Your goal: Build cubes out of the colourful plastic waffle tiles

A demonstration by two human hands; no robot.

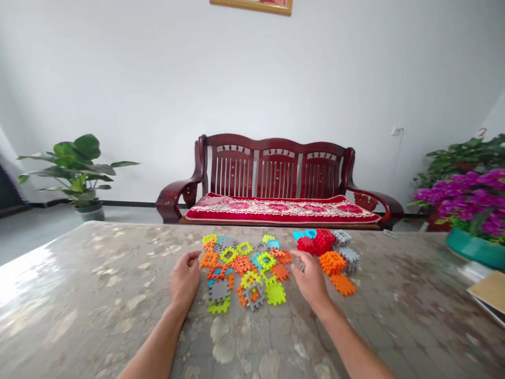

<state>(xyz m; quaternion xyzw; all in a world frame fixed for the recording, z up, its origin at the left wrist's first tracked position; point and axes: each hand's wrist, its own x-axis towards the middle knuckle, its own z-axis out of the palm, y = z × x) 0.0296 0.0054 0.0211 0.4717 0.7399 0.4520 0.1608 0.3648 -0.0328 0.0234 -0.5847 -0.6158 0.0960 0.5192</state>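
A loose spread of toothed plastic puzzle tiles lies on the table between my hands, with an orange window-shaped tile (209, 259), a grey tile (219, 290) and a lime green tile (275, 292) among them. My left hand (184, 279) rests at the left edge of this spread, its fingers loosely bent beside the orange window tile, holding nothing I can see. On the other side, my right hand (310, 276) has fingers and thumb apart, close to an orange-red tile (281, 272). It partly covers the gap before the stacked red tiles (324, 240).
Stacked orange tiles (332, 262) and grey tiles (350, 259) stand right of my right hand. Purple flowers in a teal pot (475, 247) and a notebook (491, 292) occupy the table's right end. A wooden bench (276, 173) stands beyond the patterned tabletop (98, 295).
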